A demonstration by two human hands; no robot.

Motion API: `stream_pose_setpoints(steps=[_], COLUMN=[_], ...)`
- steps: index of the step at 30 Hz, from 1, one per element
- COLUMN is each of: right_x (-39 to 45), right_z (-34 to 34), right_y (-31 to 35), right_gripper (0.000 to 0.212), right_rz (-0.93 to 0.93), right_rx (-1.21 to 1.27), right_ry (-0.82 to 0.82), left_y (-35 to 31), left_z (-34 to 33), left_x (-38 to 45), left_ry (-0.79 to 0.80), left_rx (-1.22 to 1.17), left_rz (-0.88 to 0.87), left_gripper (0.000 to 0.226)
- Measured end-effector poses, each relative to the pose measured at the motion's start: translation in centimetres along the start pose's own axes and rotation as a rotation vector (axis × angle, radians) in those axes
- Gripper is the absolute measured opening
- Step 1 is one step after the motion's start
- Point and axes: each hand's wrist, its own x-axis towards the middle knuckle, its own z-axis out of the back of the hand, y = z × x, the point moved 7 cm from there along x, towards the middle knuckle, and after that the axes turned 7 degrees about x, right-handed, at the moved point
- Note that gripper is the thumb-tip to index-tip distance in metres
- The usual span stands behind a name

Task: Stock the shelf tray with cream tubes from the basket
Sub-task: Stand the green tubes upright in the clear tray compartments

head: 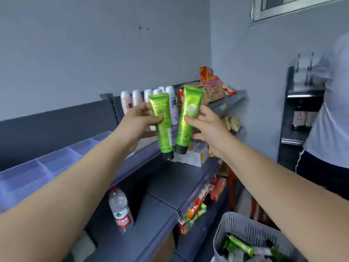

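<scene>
1. Both your arms are out in front, each hand clamped on a green tube, caps pointing down.
2. Your left hand (140,118) grips the left tube (162,125), thumb across its printed back, fingers curled behind it.
3. Your right hand (206,125) pinches the right tube (188,118) at its middle, logo side facing you, thumb on the front.
4. The two tubes hang side by side, close but apart, tilted slightly toward each other at the caps, in the air above the shelf (170,178).
5. The tray (43,167), pale and divided into compartments, sits on the upper shelf to your left, under your left forearm.
6. The basket (243,233) is at lower right, under your right forearm, with more green tubes (239,246) lying inside.
7. White bottles (137,98) stand behind the held tubes; snack packs (211,91) pile up to their right.
8. A water bottle (120,208) stands on the lower shelf.
9. Another person (328,110) in a white top stands at far right.
</scene>
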Motion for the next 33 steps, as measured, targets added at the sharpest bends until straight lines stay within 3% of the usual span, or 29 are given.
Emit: stream_pose_setpoints(steps=[8, 17, 33], right_x=[3.0, 0.8, -5.6], right_z=[-15.2, -31.1, -47.9], right_y=[1.9, 1.9, 1.0], right_gripper=[0.012, 0.01, 0.019], right_rz=[0.049, 0.028, -0.007], right_rx=[0.104, 0.216, 0.268], right_ry=[0.257, 0.571, 0.903], left_y=[-5.2, -8.5, -10.5], left_z=[14.6, 27.6, 39.7], left_x=[-4.4, -14.8, -28.3], left_ry=[-0.267, -0.519, -0.713], left_rx=[0.161, 0.301, 0.583], left_rz=[-0.03, -0.011, 0.109], left_gripper=[0.021, 0.02, 0.018])
